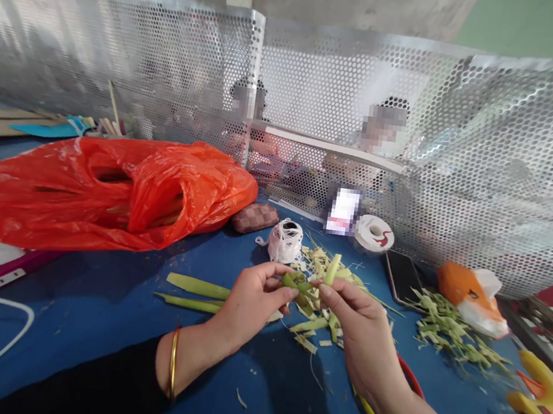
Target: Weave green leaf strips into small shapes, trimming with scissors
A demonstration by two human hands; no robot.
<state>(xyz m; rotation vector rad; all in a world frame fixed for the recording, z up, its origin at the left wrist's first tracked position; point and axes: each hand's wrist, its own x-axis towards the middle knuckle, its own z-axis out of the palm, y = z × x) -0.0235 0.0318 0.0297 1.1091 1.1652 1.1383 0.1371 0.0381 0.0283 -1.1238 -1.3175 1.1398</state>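
My left hand [250, 303] and my right hand [360, 325] meet over the blue table [93, 305], both pinched on a folded green leaf strip [303, 283]. One pale green end of the leaf strip sticks up between the fingers. A gold bangle sits on my left wrist. Two long leaf strips [196, 286] lie flat to the left of my left hand. Cut leaf scraps [312, 329] are scattered under and beyond the hands. A red and yellow ring lies half hidden under my right wrist.
A large orange plastic bag [107, 189] fills the left. A white thread ball [285, 240], a tape roll [374, 234], a dark phone [402, 276], more leaf trimmings [448, 325], a yellow glue gun [543, 394] and a perforated metal screen [417, 130] stand around; people sit behind it.
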